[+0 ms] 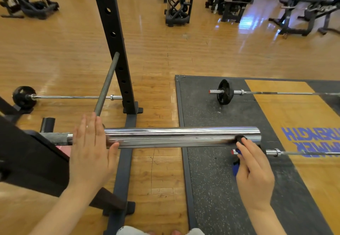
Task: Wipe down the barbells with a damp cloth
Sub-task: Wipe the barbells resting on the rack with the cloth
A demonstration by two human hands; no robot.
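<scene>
The inner end of the chrome sleeve [182,136] is covered by the left hand [92,148]. The cloth [237,158] is mostly concealed behind the right hand [254,172]; only a dark, motion-blurred wad and a blue strip are exposed. The far barbell [276,93] and near barbell [294,153] are cut off at the right edge. The mat lettering [311,141] is truncated there.

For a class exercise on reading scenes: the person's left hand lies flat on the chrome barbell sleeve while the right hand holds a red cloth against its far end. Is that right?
One detail is wrong: the cloth is blue and black, not red. The head view shows the right hand holding it against the end of the chrome barbell sleeve, while the left hand lies flat on the sleeve.
</scene>
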